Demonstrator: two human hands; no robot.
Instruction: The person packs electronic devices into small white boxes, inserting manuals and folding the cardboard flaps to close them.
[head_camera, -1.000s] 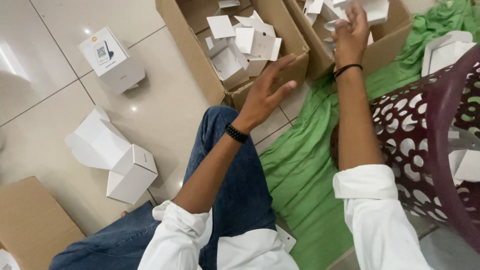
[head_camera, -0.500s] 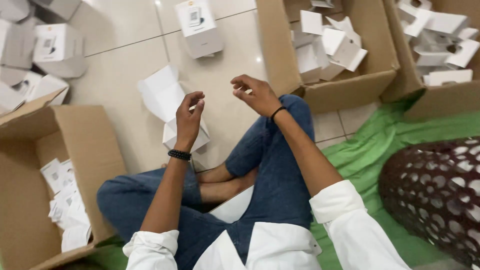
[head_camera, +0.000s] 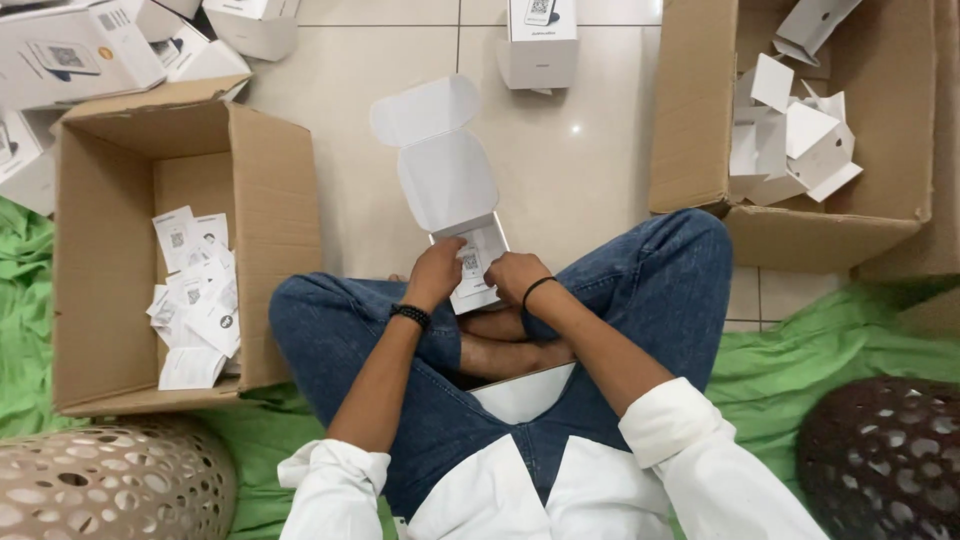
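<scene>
1. Left hand closed on the left edge of a small white box, fingers curled round it, black beaded band at the wrist.
2. Right hand gripping the right edge of the same box, thin black band at the wrist; both hands almost touching each other across the box.
3. Box resting on the tiled floor just beyond the crossed legs in blue jeans, between the two hands, printed face up.
4. Lid flaps of the box folded open, standing away just beyond the fingertips.
5. Well to the left of the left hand: an open cardboard carton with a loose pile of small white printed slips at the bottom.
6. Well to the right of the right hand: a second cardboard carton holding folded white card inserts.
7. Far beyond the hands: one closed white box upright on the floor; more white boxes stacked past the left carton.
8. Green cloth spread under the legs, on both sides.
9. Near the left elbow: a beige perforated basket; near the right elbow: a dark perforated basket.
10. White sleeves rolled up to the elbows.
</scene>
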